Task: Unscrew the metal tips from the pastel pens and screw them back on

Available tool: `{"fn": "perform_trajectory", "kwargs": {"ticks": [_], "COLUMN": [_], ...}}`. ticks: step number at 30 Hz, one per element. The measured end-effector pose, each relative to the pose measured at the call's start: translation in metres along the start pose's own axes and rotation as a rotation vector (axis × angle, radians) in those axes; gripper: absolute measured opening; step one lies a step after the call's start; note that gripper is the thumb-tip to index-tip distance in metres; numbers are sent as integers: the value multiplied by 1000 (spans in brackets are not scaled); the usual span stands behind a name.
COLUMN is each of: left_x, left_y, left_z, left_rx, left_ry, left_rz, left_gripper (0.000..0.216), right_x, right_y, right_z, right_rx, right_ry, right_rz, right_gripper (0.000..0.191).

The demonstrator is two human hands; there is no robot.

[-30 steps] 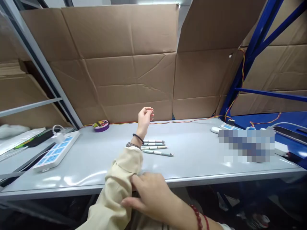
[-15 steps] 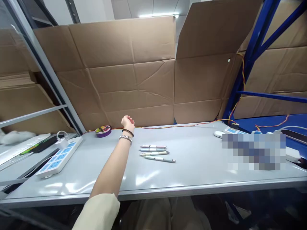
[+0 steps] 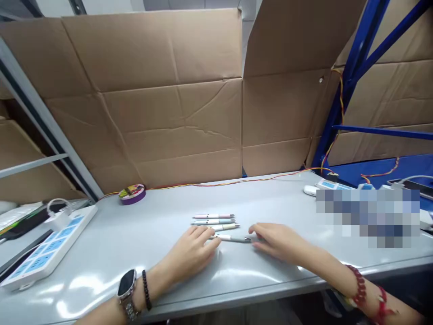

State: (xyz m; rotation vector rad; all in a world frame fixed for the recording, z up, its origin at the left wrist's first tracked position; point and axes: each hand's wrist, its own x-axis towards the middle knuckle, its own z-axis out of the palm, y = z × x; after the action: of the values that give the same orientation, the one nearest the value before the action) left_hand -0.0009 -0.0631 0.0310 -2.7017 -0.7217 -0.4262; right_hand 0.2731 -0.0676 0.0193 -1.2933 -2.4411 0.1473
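Observation:
Several slim click pens lie roughly parallel on the grey tabletop: a pinkish-white pen (image 3: 214, 216), a light blue pen (image 3: 214, 221), a cream pen (image 3: 227, 226) and, nearest me, a white-and-grey pen (image 3: 233, 239). My left hand (image 3: 192, 252) comes in from the left, thumb and index finger closed about the left end of the white-and-grey pen; they hide that end. It also covers part of the cream pen. My right hand (image 3: 280, 243) is at the pen's clicker end, thumb and index finger apart, with nothing held.
A purple-edged roll of tape (image 3: 132, 195) sits at the back left. One white power strip (image 3: 54, 248) lies left, another power strip (image 3: 333, 184) back right by a white mouse (image 3: 309, 190). A thin wire (image 3: 216, 184) runs along the cardboard wall (image 3: 186, 126). A blurred patch covers the right side.
My left hand has come back from the rear of the table to the pens. My right hand has entered from the right. The view has shifted slightly.

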Motion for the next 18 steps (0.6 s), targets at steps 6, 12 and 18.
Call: {"fn": "perform_trajectory", "kwargs": {"ticks": [6,12,18], "left_x": [-10,-1,9], "left_y": [7,-15,-27], "left_z": [9,23,43], "left_rx": [-66,-39,-74], "left_ry": [20,-122,-235], "left_rz": [-53,-179,-163], "left_gripper": [26,32,19], "right_x": [-30,1,51], "right_y": [-18,-4,6], "right_z": [32,35,34], "right_rx": [-11,-173,-270], "right_ry": [169,16,-68], "right_rz": [58,45,-199], "right_gripper": [20,19,8]}}
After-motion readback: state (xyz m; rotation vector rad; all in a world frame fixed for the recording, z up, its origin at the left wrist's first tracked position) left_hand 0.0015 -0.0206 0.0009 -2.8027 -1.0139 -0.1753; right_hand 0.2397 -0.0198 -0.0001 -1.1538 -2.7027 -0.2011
